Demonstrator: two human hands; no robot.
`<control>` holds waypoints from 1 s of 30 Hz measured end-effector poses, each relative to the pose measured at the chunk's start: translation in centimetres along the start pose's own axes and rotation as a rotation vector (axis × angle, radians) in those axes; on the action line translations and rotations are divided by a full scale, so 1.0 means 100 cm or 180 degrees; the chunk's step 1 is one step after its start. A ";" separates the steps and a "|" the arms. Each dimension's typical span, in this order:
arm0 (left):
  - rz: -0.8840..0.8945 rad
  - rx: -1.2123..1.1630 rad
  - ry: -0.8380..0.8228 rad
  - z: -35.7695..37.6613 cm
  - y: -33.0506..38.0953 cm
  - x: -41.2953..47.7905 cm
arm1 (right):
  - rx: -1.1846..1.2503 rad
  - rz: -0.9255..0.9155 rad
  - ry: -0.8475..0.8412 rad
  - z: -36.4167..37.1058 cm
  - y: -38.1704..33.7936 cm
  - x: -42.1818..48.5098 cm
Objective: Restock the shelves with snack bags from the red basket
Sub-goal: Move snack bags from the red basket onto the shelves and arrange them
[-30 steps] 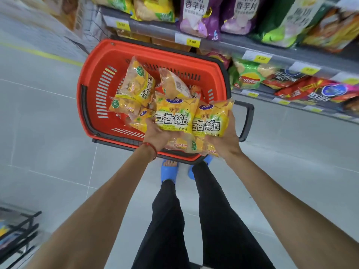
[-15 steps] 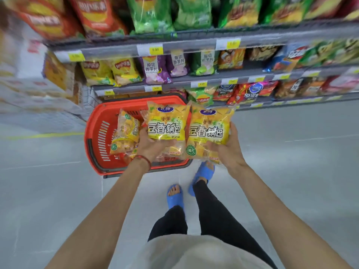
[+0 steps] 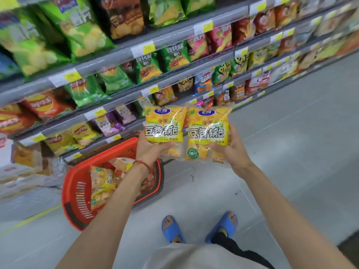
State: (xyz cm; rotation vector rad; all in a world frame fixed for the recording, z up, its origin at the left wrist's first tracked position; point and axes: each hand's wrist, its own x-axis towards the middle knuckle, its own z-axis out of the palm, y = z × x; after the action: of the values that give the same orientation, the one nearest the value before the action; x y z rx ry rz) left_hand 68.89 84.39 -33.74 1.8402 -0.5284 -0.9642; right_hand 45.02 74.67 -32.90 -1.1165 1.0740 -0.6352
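Observation:
My left hand (image 3: pixel 150 150) grips a yellow snack bag (image 3: pixel 164 126) by its lower part, upright, label toward me. My right hand (image 3: pixel 231 150) grips a second, matching yellow snack bag (image 3: pixel 207 131) right beside it. Both bags are lifted clear of the red basket (image 3: pixel 77 202), which stands on the floor below and to the left. Several more yellow bags (image 3: pixel 102 179) lie inside the basket, partly hidden by my left forearm. The shelves (image 3: pixel 124 98) rise just behind the two held bags.
The shelving runs from left to far right, packed with green, red, orange and purple snack bags behind yellow price tags. Grey tiled floor (image 3: pixel 291 144) spreads to the right. My feet in blue sandals (image 3: pixel 200 228) stand near the basket. White boxes (image 3: pixel 17 177) sit at the left.
Both hands have lifted the two yellow bags up and away from the basket toward the shelves. My view has swung up and right, so the basket now lies lower left.

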 end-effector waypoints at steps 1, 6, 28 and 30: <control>0.0056 0.0009 -0.0038 0.018 0.007 0.000 | 0.0017 -0.0024 0.0038 -0.017 -0.005 0.000; 0.0259 0.0063 -0.0070 0.115 0.050 -0.013 | 0.0172 -0.0149 0.0218 -0.113 -0.030 0.003; 0.0927 0.0043 -0.0805 0.467 0.195 0.032 | 0.0575 -0.0690 0.1162 -0.432 -0.109 0.067; 0.0905 0.0001 -0.0823 0.497 0.209 0.053 | 0.0543 -0.0721 0.1207 -0.456 -0.120 0.092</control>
State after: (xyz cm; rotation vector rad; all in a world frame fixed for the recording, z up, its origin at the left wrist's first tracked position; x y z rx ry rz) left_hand 33.23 43.95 -28.55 1.5945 -0.9212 -1.0092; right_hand 7.84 44.67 -27.52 -0.9977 1.1951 -1.1314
